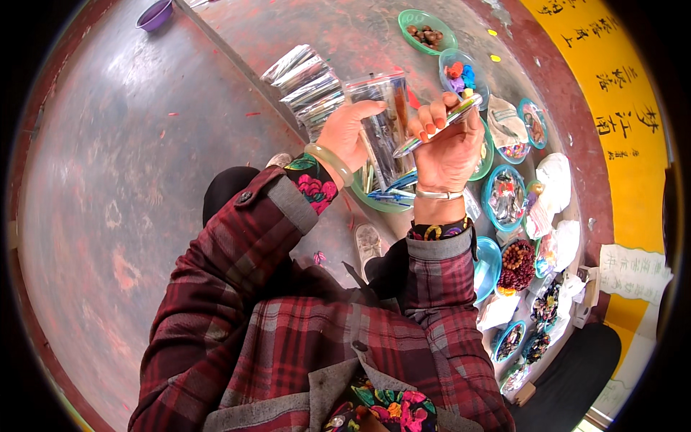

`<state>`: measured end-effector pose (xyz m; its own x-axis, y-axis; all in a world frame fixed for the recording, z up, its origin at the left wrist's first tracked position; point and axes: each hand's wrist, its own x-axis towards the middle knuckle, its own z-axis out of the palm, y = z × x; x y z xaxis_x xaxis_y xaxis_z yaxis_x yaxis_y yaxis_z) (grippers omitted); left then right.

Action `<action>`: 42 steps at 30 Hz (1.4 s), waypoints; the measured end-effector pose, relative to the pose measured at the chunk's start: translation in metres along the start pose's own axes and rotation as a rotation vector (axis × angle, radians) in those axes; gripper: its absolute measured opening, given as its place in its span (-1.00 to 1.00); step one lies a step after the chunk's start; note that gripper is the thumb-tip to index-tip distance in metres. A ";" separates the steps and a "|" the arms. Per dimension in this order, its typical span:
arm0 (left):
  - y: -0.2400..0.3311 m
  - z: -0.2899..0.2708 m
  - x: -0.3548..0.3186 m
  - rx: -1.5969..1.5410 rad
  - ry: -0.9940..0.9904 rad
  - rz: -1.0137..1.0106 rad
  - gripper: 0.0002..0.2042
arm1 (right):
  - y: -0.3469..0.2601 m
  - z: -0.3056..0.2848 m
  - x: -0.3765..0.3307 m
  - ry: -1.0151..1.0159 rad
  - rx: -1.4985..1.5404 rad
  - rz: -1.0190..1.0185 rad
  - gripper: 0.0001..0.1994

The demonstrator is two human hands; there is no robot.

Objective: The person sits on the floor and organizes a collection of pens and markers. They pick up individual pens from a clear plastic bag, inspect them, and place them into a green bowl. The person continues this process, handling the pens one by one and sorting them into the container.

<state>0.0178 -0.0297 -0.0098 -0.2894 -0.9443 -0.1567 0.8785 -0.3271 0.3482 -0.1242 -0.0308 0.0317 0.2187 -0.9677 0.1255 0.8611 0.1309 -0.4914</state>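
My left hand [344,135] is closed on the edge of a clear zip bag [381,93] with a red seal strip; long dark shapes show through the plastic. Palm up, my right hand [452,157] curls its fingers round a slim, shiny pen [439,128], slanting up to the right beside the bag. Whether it is one pen or a small bundle I cannot tell. Under both hands stands a green basket [381,204] with several blue and white pens [394,194] in it, partly hidden by the bag. Past my left hand lies a row of filled clear packets [306,79].
Colourful baskets line the right side, including a green one with brown round items [426,36], a blue one with wrapped pieces [504,196] and dark red beads [517,266]. A purple basin [154,14] is at the far left. A yellow lettered banner [612,79] borders the right.
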 end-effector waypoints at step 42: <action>-0.001 -0.005 0.003 0.027 0.003 -0.033 -0.74 | -0.001 -0.006 0.001 0.005 0.004 0.045 -0.62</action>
<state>0.0184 -0.0321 -0.0152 -0.3166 -0.9330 -0.1708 0.8579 -0.3585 0.3679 -0.1270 -0.0333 0.0272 0.2552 -0.9619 0.0984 0.8519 0.1756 -0.4933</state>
